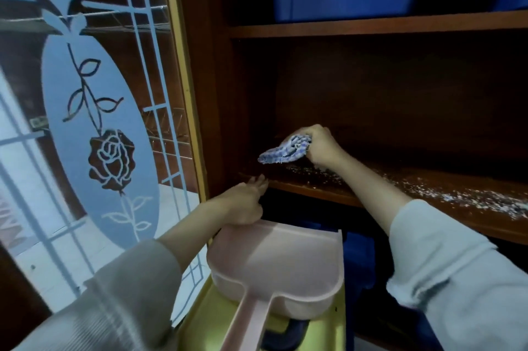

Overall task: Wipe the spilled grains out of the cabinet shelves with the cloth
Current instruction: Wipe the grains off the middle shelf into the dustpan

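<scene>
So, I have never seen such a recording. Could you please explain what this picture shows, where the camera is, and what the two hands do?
There is no machine here: a person works with bare hands. The single picture comes from a camera worn on the head, looking forward and down, so the arms enter from below. The right hand grips a blue-and-white checked cloth on a wooden cabinet shelf. Pale spilled grains lie scattered on that shelf, mostly further right in the picture. The left hand rests at the shelf's front edge, fingers stretched out. Just below it lies a pink dustpan. On the left stands a glass door with a rose pattern.
</scene>
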The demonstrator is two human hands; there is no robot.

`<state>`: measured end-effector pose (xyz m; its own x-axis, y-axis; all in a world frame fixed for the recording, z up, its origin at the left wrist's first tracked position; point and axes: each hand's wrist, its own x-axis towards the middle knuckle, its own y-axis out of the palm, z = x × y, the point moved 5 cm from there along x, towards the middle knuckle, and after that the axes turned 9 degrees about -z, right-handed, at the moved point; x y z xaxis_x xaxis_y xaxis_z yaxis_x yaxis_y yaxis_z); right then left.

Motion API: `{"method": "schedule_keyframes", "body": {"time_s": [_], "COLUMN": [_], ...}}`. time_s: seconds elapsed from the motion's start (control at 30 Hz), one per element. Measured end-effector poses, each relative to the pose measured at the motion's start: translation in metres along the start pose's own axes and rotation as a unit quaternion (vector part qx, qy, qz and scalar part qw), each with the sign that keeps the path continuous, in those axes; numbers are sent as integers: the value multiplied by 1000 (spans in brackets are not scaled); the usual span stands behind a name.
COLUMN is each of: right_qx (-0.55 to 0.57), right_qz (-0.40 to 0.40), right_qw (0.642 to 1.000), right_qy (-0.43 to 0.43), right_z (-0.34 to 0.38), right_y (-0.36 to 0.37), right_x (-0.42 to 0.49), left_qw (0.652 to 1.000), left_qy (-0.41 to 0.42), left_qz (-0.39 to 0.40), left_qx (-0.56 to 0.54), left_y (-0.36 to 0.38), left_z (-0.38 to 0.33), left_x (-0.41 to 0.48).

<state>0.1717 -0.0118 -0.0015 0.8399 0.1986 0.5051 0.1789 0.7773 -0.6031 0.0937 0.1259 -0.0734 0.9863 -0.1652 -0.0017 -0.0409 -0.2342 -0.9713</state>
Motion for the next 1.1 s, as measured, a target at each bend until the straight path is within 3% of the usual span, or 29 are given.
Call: {"method": "schedule_keyframes", "body": {"time_s": [0.27,0.43,1.1], "right_qx": [-4,-103,-54], "right_qz": [101,191,222], "right_qw": [994,974,973], "right_qy": [-42,-63,29], "right_z": [-1,-22,-63], "right_y": [54,78,-32], "right_x": [27,30,-11], "left_qw": [1000,1000,999], "left_qy": [-6,-16,-19], "left_qz": [3,7,4], "left_qx": [-11,-17,47], "left_y": [2,1,-22], "left_z": [4,6,-10], "left_x": [-1,2,7]}}
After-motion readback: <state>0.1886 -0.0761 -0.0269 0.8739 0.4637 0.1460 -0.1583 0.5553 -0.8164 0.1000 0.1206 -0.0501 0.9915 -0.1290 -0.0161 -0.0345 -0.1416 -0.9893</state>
